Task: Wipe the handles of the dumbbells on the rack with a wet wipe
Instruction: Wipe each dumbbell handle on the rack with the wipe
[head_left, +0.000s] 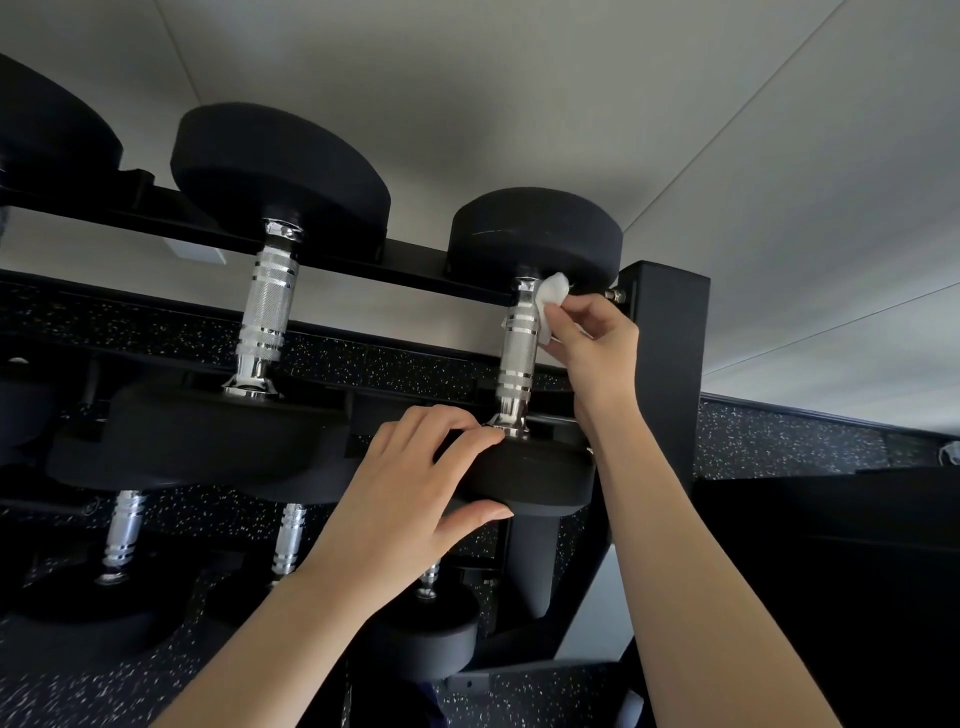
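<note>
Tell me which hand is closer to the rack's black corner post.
Right. The right hand, holding the wipe against the handle, is just beside the post; the left hand grips the dumbbell's near head, farther left.

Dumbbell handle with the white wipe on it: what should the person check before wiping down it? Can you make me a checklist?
1. Is the wet wipe pinched in the right hand? ok.
2. Does the wipe touch the handle at its far end? ok.
3. Does the left hand grip the near weight head? ok.
4. Is the handle bare below the wipe, with no fingers in the way? ok.
5. Is the wipe wet enough? cannot tell.
</note>
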